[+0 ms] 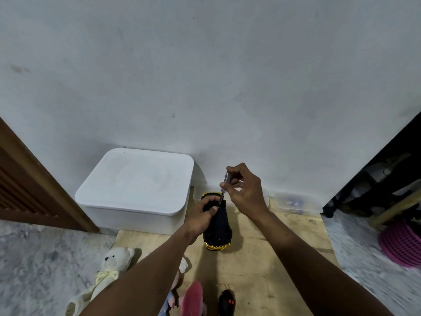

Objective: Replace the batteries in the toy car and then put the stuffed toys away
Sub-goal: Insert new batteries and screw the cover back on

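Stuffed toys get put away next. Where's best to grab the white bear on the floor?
Probably take the white bear round its torso, under the head, from above and the left: it lies face up, free on that side, while the left forearm crosses its right.

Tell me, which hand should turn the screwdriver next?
Right. The right hand pinches the screwdriver, its tip down at the car. The left hand grips the car, probably steadying it.

Wooden board (273,247) on grey floor (34,258), toy car (218,229) on it, cream bear (116,261) alongside, white box (136,179) behind
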Available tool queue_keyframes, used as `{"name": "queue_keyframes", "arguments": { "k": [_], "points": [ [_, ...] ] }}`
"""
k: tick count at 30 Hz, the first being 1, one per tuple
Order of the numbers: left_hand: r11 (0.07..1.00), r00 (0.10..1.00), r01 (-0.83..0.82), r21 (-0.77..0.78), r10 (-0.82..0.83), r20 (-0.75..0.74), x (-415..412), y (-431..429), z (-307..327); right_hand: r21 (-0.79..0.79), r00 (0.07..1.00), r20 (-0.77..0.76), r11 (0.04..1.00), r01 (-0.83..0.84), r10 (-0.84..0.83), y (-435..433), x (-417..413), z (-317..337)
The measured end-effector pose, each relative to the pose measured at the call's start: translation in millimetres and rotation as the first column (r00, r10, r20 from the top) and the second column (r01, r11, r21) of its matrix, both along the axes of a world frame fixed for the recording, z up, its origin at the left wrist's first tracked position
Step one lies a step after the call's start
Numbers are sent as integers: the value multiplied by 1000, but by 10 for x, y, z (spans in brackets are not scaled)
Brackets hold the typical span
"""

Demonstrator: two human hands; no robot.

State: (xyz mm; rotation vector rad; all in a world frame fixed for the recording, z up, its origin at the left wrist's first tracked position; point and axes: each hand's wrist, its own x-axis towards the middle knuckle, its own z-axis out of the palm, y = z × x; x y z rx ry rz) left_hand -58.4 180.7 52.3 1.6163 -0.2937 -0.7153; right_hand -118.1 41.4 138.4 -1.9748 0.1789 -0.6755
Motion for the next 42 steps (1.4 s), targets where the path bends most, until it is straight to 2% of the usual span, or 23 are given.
{"name": "queue_keyframes", "arguments": {
  "k": [3, 5, 7, 10, 13, 18, 21, 26, 34, 37, 42],
  "points": [
    [1000, 1000, 14, -3, -14, 1, 6, 0, 5, -39, 998, 37, 998, -49, 50, 7, 1, -13],
    [1000, 1000, 17, 3, -17, 5, -2, -1, 12, -20, 997, -8, 996, -83, 83, 24, 8, -7],
    [1000, 1000, 29, 7, -29, 7, -16, -12, 25, 9, 998, -27, 998, -57, 57, 62, 17, -2],
    [998, 998, 59, 0, -59, 18, -36, -43, 44, -20, 999, 38, 1000, -18, 19, 96, 29, -18],
    [998, 998, 55, -2, -55, 7, -37, -51, 76, 59, 999, -14, 997, -50, 50, 120, 40, -11],
    [999, 999, 15, -41, -16, -41, -31, -42, 152, 126, 996, 23, 989, 81, -84, 133, 53, 9],
    [995, 989, -82, -64, 73, -126, 15, -37, 195, 234, 988, 51, 963, 133, -149, 43, 51, 29],
    [964, 913, -220, -150, 149, -380, 53, -38, 304, 405, 978, 29, 897, 178, -208, -57, 0, 74],
    [986, 864, -82, -143, -1, -503, -4, 77, 158, 604, 963, 12, 770, 207, -269, -219, -41, 94],
    [970, 804, -154, -188, 12, -594, -48, 103, 133, 661, 951, 5, 714, 229, -310, -307, -69, 137],
    [919, 676, -297, -260, 10, -737, -70, 85, 102, 677, 941, -22, 687, 262, -338, -415, -118, 116]
  ]
}}
